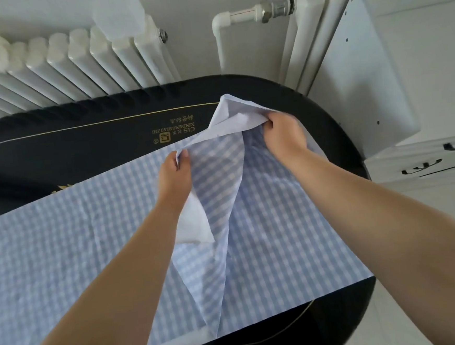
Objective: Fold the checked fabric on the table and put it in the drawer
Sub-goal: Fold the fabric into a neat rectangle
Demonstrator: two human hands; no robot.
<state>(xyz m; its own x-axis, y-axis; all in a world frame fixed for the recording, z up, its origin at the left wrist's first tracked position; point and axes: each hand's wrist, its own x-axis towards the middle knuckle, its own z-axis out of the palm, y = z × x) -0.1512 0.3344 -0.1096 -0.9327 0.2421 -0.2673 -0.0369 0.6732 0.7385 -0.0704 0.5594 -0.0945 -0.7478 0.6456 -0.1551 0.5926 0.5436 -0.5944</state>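
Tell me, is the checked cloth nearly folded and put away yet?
Not nearly. The checked fabric mostly lies spread flat on the black table. Both hands are starting the fold: the left hand pinches a lifted edge, and the right hand grips the raised corner. The drawers look closed, so finishing the folds and storing it remain.

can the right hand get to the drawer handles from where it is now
Probably not yet. The right hand grips a raised corner of the checked fabric, so it is busy. The drawer handles sit off to the right past the table edge, with nothing visible blocking them.
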